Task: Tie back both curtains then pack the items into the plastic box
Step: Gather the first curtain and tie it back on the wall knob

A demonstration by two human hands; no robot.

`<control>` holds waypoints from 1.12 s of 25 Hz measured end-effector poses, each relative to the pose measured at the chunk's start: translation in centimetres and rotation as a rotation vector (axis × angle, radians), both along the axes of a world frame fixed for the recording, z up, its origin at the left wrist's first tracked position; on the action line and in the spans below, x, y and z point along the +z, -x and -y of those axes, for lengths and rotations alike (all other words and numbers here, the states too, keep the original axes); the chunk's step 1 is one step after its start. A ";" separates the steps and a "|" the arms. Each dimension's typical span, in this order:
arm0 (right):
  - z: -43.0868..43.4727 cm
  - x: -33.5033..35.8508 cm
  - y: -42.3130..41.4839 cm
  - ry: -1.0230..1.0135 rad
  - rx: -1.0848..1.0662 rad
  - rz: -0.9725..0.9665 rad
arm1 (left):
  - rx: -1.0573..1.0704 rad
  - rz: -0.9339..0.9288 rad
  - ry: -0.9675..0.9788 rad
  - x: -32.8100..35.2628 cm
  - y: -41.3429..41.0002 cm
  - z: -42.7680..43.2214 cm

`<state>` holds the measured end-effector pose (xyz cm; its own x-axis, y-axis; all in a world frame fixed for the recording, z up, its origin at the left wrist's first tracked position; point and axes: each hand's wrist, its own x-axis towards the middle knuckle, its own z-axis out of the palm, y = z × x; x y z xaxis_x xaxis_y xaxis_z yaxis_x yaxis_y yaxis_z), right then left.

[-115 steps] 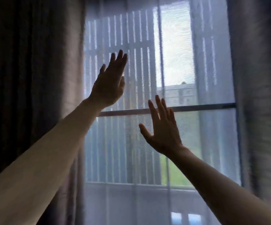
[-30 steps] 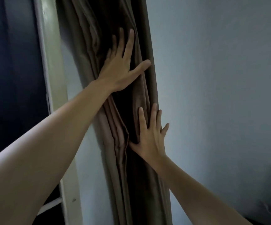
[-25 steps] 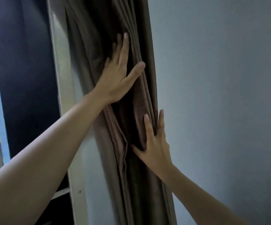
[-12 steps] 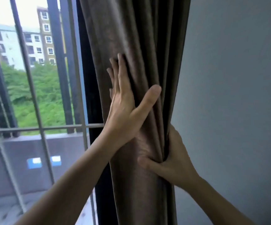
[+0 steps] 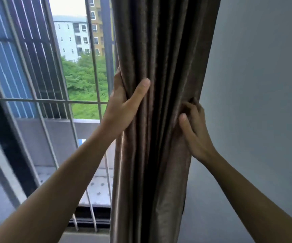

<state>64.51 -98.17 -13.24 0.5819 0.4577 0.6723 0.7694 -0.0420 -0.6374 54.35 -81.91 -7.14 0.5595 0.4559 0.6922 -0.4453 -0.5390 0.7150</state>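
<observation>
A brown curtain (image 5: 161, 50) hangs gathered into a thick bundle of folds beside the wall. My left hand (image 5: 122, 106) grips the bundle's left edge, thumb across the front and fingers hidden behind the cloth. My right hand (image 5: 194, 130) grips the right edge at about the same height, its fingers curled into the folds. No tieback, plastic box or other items are in view.
A grey wall (image 5: 257, 85) stands to the right of the curtain. To the left is a window with metal bars (image 5: 42, 101), and buildings and green trees outside. A window sill runs along the bottom left.
My left hand, flat on the curtain's front half a second ago, now wraps round its left edge. The bundle is squeezed tighter between both hands, and the view has shifted left.
</observation>
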 end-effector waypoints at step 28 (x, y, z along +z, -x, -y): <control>-2.2 2.6 0.8 -0.041 0.338 -0.279 | -0.400 -0.483 0.223 -1.8 0.0 -5.0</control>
<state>63.75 -95.95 -10.61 0.5654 0.6299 0.5325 0.5340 0.2125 -0.8183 54.32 -76.94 -8.92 0.9388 0.2519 0.2349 -0.1823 -0.2152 0.9594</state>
